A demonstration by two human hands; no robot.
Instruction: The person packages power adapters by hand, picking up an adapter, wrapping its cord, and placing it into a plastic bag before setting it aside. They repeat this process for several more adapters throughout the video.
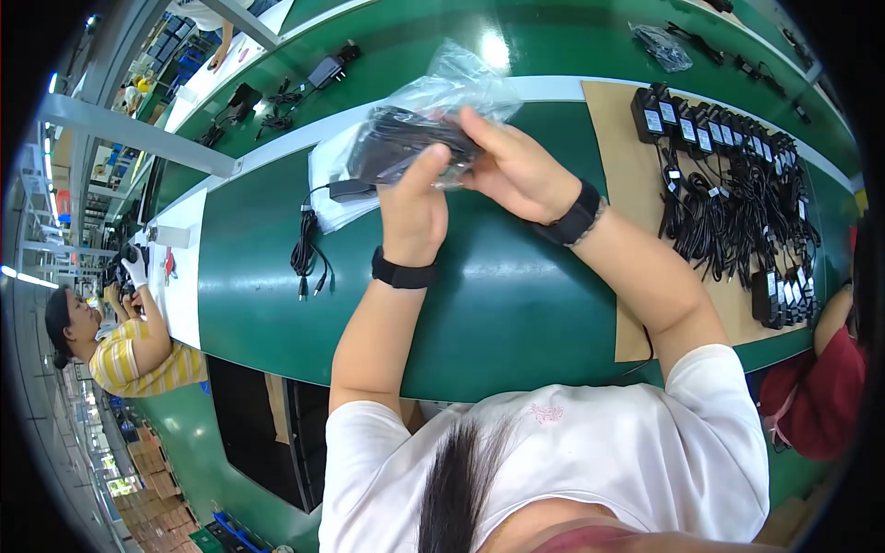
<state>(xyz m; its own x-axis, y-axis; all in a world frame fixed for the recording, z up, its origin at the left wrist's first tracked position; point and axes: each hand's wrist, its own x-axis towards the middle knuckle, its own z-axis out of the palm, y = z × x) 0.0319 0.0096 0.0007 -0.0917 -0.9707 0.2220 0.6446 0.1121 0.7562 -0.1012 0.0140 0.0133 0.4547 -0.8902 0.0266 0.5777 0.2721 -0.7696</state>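
Above the green bench I hold a clear plastic bag [419, 146] with a black power adapter and its coiled cable inside. My left hand [415, 205] grips the bag's near side, thumb pressed on the plastic. My right hand [524, 175] pinches its right end, and the loose, crinkled part of the bag rises beyond it. Some fingers of both hands are hidden behind the bag. Below and left of it lies a pile of flat clear bags [334, 208]. A second adapter [350, 190] rests by that pile, its bundled black cable [308, 251] trailing onto the bench.
At right, a cardboard sheet [636, 318] carries rows of black adapters [705, 129] with tangled cables [714, 217]. Beyond a pale rail, a green belt [553, 41] bears more adapters [327, 71] and a bagged one [660, 46]. Co-workers sit at left [138, 355] and right [820, 396].
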